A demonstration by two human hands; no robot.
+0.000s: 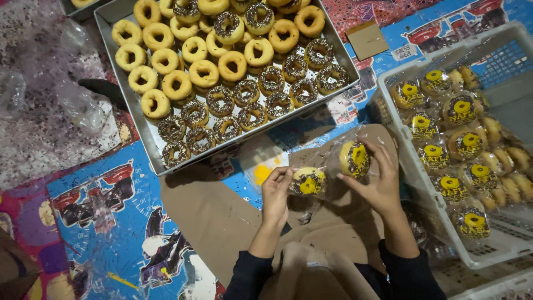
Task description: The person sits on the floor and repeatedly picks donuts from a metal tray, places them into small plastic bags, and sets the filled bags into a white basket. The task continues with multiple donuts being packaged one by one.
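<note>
A bagged doughnut (308, 181) is pinched by the left hand (276, 195) and another wrapped doughnut (354, 159) is gripped by the right hand (378, 183), both over brown paper (222, 222). A white crate (422, 183) just right is partly filled with packed ones, while a metal tray (145, 136) of unwrapped doughnuts remains full. Little open room is left between tray edge and crate wall.

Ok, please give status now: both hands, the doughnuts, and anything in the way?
Left hand grips one bagged doughnut. Right hand grips second bagged doughnut. White crate of bagged ones beside right hand; metal tray ahead. Nothing between.
</note>
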